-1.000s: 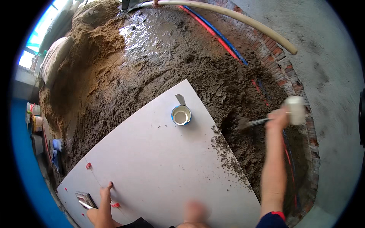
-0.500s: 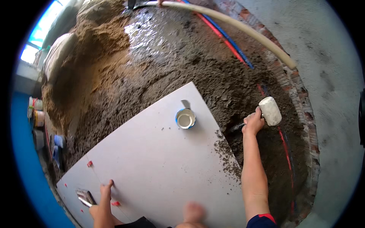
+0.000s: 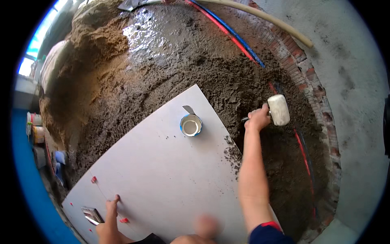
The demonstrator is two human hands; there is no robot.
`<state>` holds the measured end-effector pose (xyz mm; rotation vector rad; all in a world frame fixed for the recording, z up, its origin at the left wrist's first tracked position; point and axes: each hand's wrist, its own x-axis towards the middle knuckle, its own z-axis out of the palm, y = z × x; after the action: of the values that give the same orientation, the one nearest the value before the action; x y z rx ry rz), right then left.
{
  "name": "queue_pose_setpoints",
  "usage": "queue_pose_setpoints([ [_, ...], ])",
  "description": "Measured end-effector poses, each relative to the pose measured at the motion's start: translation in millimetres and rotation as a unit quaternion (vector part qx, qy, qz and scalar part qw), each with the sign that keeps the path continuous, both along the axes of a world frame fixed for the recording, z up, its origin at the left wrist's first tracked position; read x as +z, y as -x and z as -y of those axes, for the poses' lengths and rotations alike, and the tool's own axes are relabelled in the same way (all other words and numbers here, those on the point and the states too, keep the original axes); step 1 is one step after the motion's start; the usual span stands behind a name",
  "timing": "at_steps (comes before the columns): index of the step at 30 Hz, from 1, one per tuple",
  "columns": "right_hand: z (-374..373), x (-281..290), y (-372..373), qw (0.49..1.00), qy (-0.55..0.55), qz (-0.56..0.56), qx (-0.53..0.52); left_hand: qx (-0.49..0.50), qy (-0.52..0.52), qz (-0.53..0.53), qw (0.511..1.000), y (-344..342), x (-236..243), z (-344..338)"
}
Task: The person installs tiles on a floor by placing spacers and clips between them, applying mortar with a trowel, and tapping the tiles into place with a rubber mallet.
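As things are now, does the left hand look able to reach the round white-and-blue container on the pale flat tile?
Probably yes, with some stretching: between the left hand and the container I see only the tile with a few dark crumbs.

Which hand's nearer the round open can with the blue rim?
Right. The right hand is right of the can, gripping a white cylinder-headed mallet. The left hand is farther away, lower left of the can, over the large pale flat slab.

No words, numbers or signs can be read. Any print on the tubs (image 3: 38,135) at the left is shown too small to be made out
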<state>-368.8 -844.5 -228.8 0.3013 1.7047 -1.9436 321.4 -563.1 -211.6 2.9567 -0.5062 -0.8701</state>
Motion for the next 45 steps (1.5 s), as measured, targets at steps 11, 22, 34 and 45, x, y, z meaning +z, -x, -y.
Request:
queue_pose_setpoints([
  [11,-7.9,146.6,208.5,0.949,0.078,-0.306,0.004,0.02,-0.005,-0.018,1.0,1.7,9.1,-13.5],
  [22,11.2,-4.1,16.4,0.999,0.029,-0.021,0.022,-0.015,0.041,-0.062,0.997,-13.6,-8.2,-4.9],
  [34,-41.6,-14.5,9.7,0.998,-0.016,-0.062,-0.004,-0.009,-0.027,0.001,1.0,-4.5,-3.6,10.7],
  [45,-26.4,111.0,161.3,0.981,0.11,-0.147,0.055,0.008,-0.033,-0.068,0.997,-19.6,-8.9,-17.1],
])
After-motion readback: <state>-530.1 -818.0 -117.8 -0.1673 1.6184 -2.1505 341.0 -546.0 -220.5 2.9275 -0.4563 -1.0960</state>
